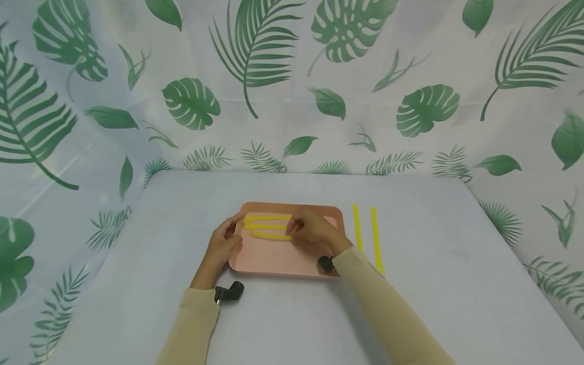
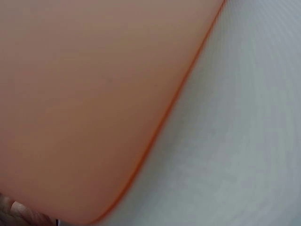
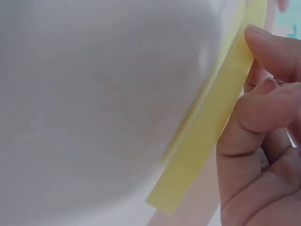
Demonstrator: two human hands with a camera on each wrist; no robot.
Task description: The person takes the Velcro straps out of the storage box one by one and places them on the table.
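Observation:
My left hand [image 1: 222, 247] grips the left rim of a shallow pink tray [image 1: 269, 261]. In the left wrist view the tray's orange-edged rim [image 2: 162, 117] fills much of the picture; only a bit of the hand shows at the lower left corner. Over the tray, my right hand [image 1: 315, 229] pinches a flat yellow strip [image 3: 202, 136] between thumb and fingers, its length pointing left. Just behind it, two more yellow strips [image 1: 266, 218] lie side by side along the tray's back part. The right hand covers their right ends.
Two further yellow strips [image 1: 375, 233] lie lengthwise on the white table [image 1: 438, 284], right of the tray; my right forearm crosses near their front ends. A leaf-printed cloth [image 1: 283, 101] stands behind the table and at both sides.

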